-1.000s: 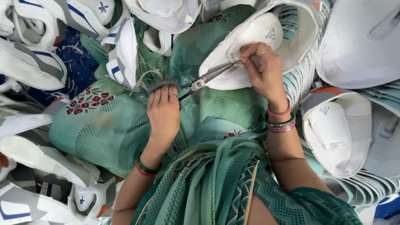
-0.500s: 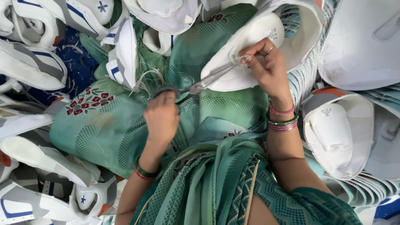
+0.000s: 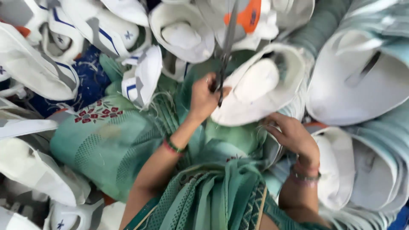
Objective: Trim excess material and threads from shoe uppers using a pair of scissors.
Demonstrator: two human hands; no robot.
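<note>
Left hand (image 3: 203, 99) gripping scissors (image 3: 225, 51), right hand (image 3: 293, 136) open

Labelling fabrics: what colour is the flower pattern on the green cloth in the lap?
Dark red flowers on teal-green cloth, clearest in the head view.

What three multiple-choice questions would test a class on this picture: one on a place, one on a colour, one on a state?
1. Where are the scissors?
A. in the left hand
B. on the floor
C. in the right hand

2. What colour is the cloth on the lap?
A. red
B. green
C. black

3. What is the right hand doing?
A. resting by the white shoe upper
B. holding scissors
C. raised in the air

Answers: 1 A, fingers wrap the handles; 2 B, green with red flowers; 3 A, it lies at the upper's lower edge.
</note>
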